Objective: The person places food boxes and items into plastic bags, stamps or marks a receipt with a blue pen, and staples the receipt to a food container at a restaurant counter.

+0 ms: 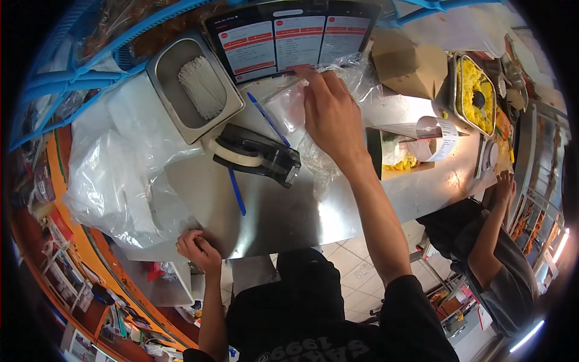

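Observation:
My right hand (332, 115) reaches to the lower edge of a tablet screen (296, 40), above clear plastic packaging (316, 165); its fingertips are partly hidden. Near the counter's front edge, my left hand (199, 249) has loosely curled fingers, beside a heap of clear plastic bags (131, 181). Between the hands stands a black tape dispenser (258, 154) with a roll of tape. One blue pen (268, 118) lies behind it and another blue stick-like item (237, 192) in front. Right of my right forearm is an open box (400, 156) holding yellow food, with a curled printed receipt (436, 138).
A steel container (192, 83) of thin white sticks stands at the back left, by blue plastic racks (113, 45). A brown cardboard box (407, 65) and a steel tray of yellow rice (475, 95) stand at the right. A co-worker (493, 267) is at the counter's right end.

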Demonstrator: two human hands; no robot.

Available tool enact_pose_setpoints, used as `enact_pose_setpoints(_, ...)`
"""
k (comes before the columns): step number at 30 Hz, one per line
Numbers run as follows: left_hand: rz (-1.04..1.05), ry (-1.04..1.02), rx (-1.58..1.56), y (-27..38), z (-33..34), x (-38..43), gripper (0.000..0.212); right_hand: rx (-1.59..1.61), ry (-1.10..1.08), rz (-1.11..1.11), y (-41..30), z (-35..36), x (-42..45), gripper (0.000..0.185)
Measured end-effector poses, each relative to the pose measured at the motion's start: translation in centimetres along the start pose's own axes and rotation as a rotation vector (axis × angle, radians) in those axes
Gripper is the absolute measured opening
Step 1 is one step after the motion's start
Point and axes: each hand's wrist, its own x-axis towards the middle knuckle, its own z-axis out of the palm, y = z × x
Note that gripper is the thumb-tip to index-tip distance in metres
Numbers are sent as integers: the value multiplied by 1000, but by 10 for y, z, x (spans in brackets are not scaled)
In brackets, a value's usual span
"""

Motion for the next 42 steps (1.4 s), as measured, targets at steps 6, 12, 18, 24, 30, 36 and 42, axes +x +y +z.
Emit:
enact_pose_setpoints(6, 7, 85, 71, 0, 12, -4, 10, 9, 60, 35, 15, 16, 5, 38)
enact_pose_setpoints(12, 13, 96, 64, 4, 10, -3, 9, 16, 94, 81, 22, 16, 19, 42)
enact_pose_setpoints(18, 28, 66, 85, -2, 9, -4, 8, 32, 129, 79, 23, 13, 26, 46)
enact_pose_setpoints(24, 7, 92, 65, 1, 10, -2, 8, -1, 84, -88, 18, 22, 11, 48)
enact_pose_setpoints(30, 41, 67, 80, 5, 7, 0, 6, -88, 1, -228, 13, 42, 2, 49)
enact_pose_setpoints(36, 40, 64, 68, 6, 7, 1, 4, -150, -12, -199, 12, 44, 8, 50)
enact_pose_setpoints(42, 37, 67, 71, 4, 8, 0, 6, -75, 40, -137, 14, 44, 20, 53)
